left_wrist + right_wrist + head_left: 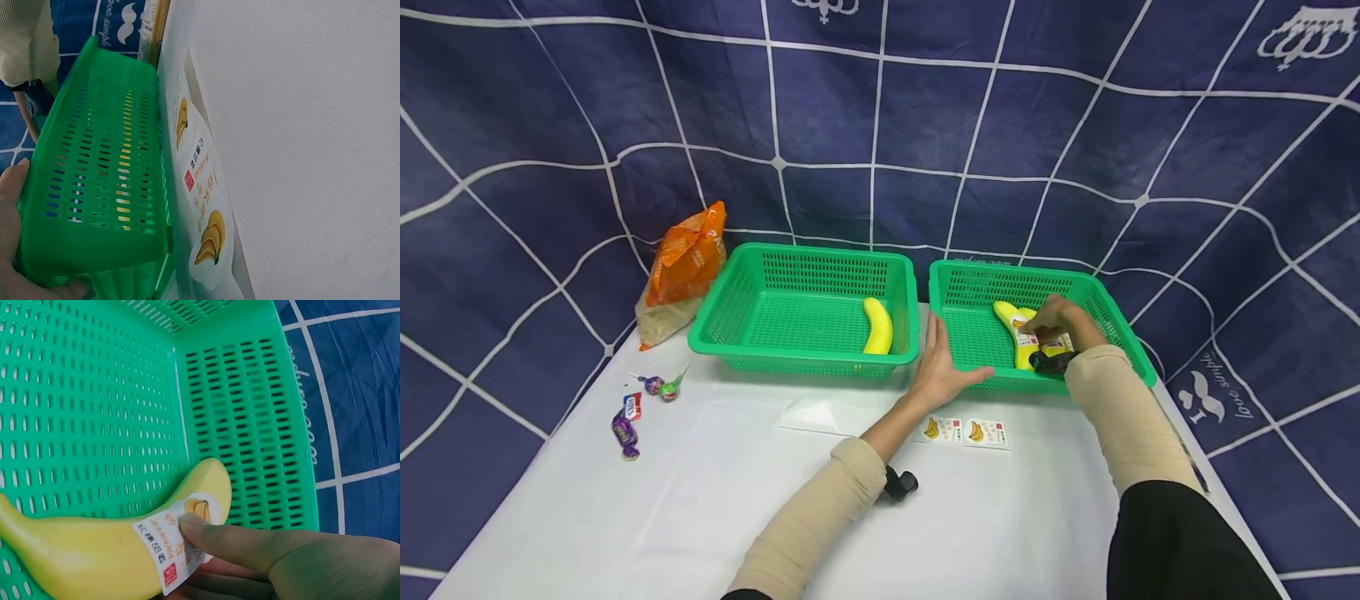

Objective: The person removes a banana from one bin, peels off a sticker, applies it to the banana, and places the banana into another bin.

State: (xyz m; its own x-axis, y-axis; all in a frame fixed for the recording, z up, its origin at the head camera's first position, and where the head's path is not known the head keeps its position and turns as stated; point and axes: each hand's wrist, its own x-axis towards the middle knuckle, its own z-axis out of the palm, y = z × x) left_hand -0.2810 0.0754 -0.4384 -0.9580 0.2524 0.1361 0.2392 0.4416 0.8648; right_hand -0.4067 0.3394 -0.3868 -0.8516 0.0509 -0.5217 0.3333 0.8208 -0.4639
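Observation:
My left hand (pixel 937 375) spans the front left corner of the right green basket (pixel 945 287), fingers and thumb extended against its outside. The left wrist view shows that hand (pixel 9 240) beside the perforated basket wall (pixel 103 244). Inside the basket, my right hand (pixel 1063 318) holds a yellow banana (pixel 87 553), its thumb (pixel 219 539) on the white banana-printed label (pixel 164 550). Its other fingers are partly hidden beneath. Another labelled banana (pixel 1009 315) lies at the left of that hand. Two banana stickers (pixel 985 432) lie on the table in front of the basket.
The left green basket (pixel 805 360) contains one banana (pixel 877 327). An orange and clear bag (pixel 681 275) leans beside it. Wrapped candies (pixel 624 431) and lollipops (pixel 670 389) lie at the left. A dark blue curtain (pixel 925 117) hangs behind the white table (pixel 1000 517).

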